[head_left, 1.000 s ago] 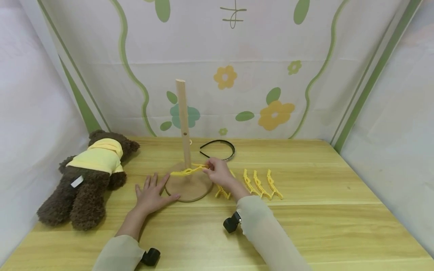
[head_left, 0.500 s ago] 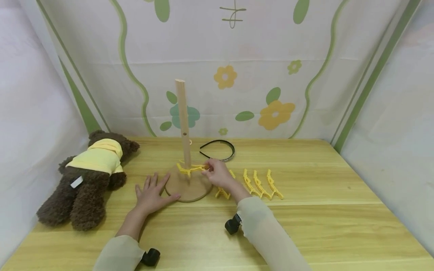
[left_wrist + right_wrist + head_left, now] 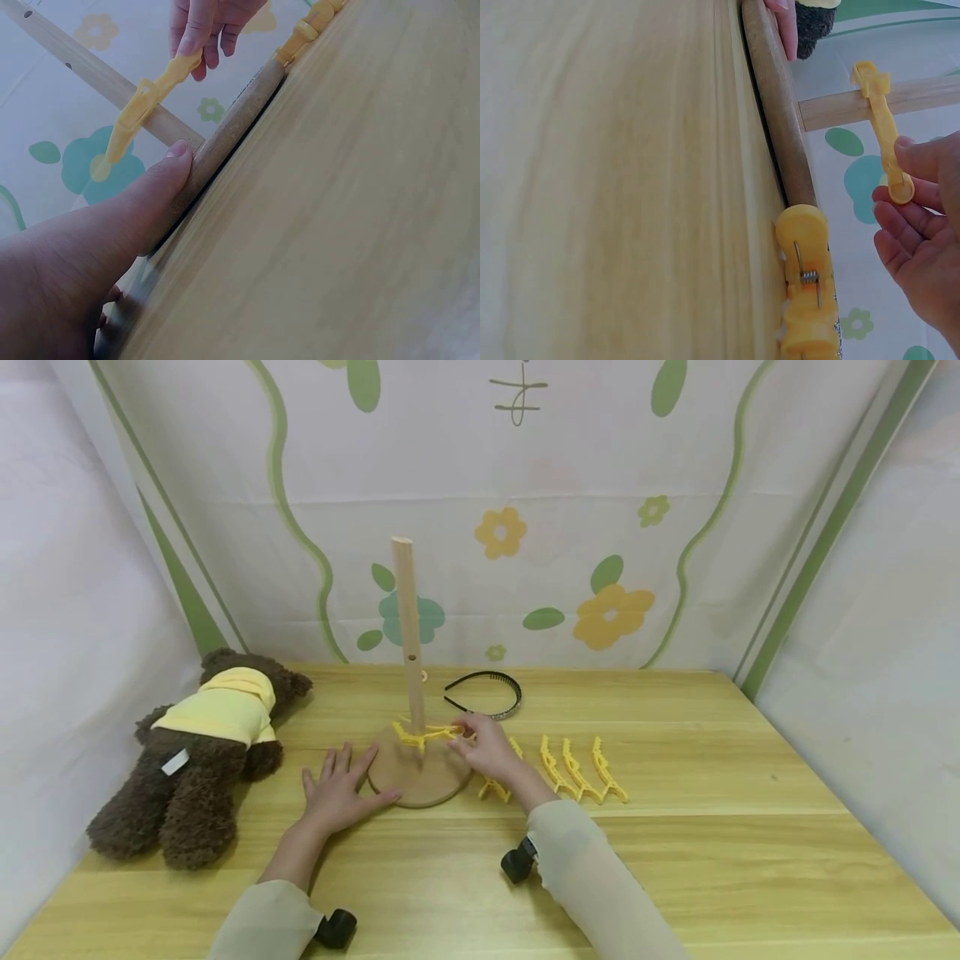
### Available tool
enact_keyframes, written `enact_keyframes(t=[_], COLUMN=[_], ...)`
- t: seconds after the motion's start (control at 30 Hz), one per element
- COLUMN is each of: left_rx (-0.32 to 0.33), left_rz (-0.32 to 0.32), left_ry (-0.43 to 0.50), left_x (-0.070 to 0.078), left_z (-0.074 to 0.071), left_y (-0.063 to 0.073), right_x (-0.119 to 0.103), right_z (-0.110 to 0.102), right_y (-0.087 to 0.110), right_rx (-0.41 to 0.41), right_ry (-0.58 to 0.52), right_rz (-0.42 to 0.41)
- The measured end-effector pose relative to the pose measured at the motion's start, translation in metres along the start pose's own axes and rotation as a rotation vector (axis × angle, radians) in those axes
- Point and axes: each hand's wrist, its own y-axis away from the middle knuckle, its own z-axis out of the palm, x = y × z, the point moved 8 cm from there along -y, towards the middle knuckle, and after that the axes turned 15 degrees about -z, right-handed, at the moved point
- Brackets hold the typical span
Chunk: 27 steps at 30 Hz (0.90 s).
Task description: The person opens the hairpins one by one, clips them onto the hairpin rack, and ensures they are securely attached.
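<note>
A wooden post [image 3: 409, 618] stands upright on a round wooden base [image 3: 420, 785] in the head view. My left hand [image 3: 336, 795] rests at the base's left edge, fingers spread; its thumb touches the rim in the left wrist view. My right hand [image 3: 491, 750] pinches one end of a yellow alligator hair clip [image 3: 442, 732] between thumb and fingers. The clip reaches across the foot of the post, slightly above the base. Its far end looks spread, with one prong in front of the post and another apparently behind it. Both wrist views show the clip [image 3: 883, 127] crossing the post.
Several more yellow hair clips [image 3: 573, 770] lie right of the base, partly behind the right hand. A black headband [image 3: 517, 689] lies behind them. A brown teddy bear [image 3: 202, 785] in a yellow top lies at the left. A printed curtain [image 3: 555, 460] closes off the table's back.
The clip's far end pointed left in front of the post a second ago; it has since spread and come up against the post's foot. Both hands have stayed almost in place.
</note>
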Motion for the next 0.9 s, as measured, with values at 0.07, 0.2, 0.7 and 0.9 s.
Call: enact_keyframes(t=[0.07, 0.2, 0.7, 0.9], left_rx=[-0.001, -0.001, -0.003, -0.014], left_rz=[-0.001, -0.003, 0.000, -0.002], left_ry=[-0.003, -0.005, 0.001, 0.011], left_x=[0.000, 0.001, 0.001, 0.000], left_z=[0.000, 0.000, -0.002, 0.001], left_y=[0.000, 0.001, 0.000, 0.001], right_x=[0.001, 0.002, -0.012, -0.006], right_z=[0.000, 0.000, -0.057, -0.085], right_y=[0.001, 0.002, 0.022, 0.045], right_rx=[0.000, 0.000, 0.089, 0.092], right_ry=[0.003, -0.016, 0.053, 0.027], right_rz=[0.003, 0.023, -0.022, -0.015])
